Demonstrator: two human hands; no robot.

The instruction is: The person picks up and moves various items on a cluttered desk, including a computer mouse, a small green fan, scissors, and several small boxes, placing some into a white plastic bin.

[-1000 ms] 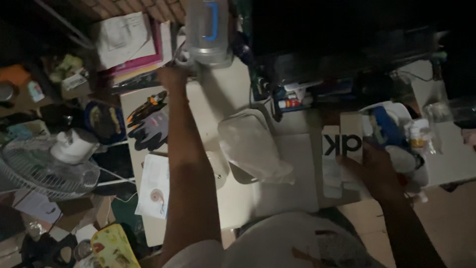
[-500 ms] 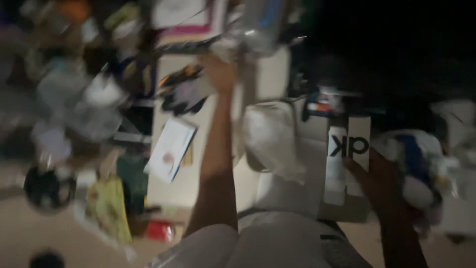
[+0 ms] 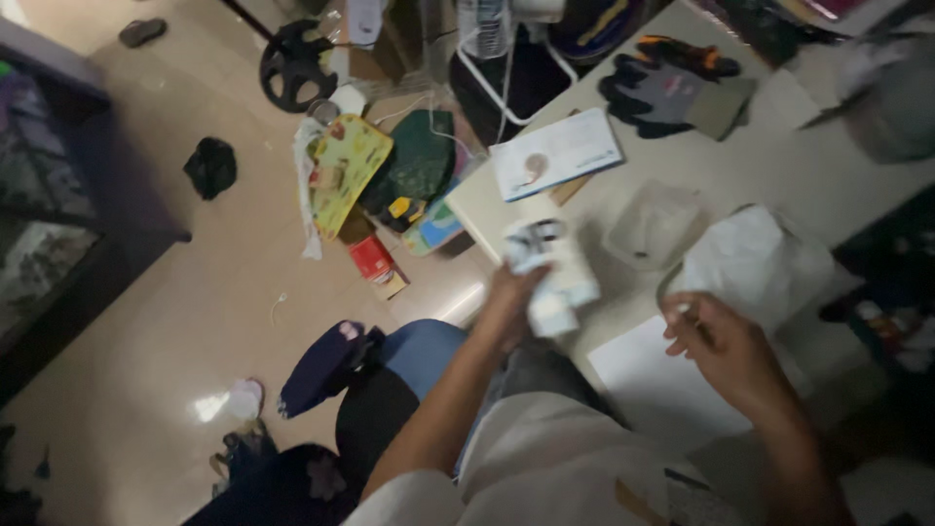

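Over the near edge of the surface [image 3: 779, 146], the left hand [image 3: 511, 297] grips a crumpled white wad [image 3: 547, 273], its long axis running away from the person toward the booklet [image 3: 555, 153], while the right hand [image 3: 726, 341], fingers curled, touches a white bag [image 3: 755, 263].

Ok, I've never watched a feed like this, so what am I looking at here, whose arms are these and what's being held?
There is no machine: a person wears one camera on the head, looking down at their own bare hands. The left hand grips a crumpled white wad, paper or cloth, I cannot tell which. The right hand touches the edge of a white plastic bag; whether it pinches anything is unclear. On the pale table lie a clear plastic container, dark work gloves, a white booklet and a white sheet. Clutter lies on the floor to the left.
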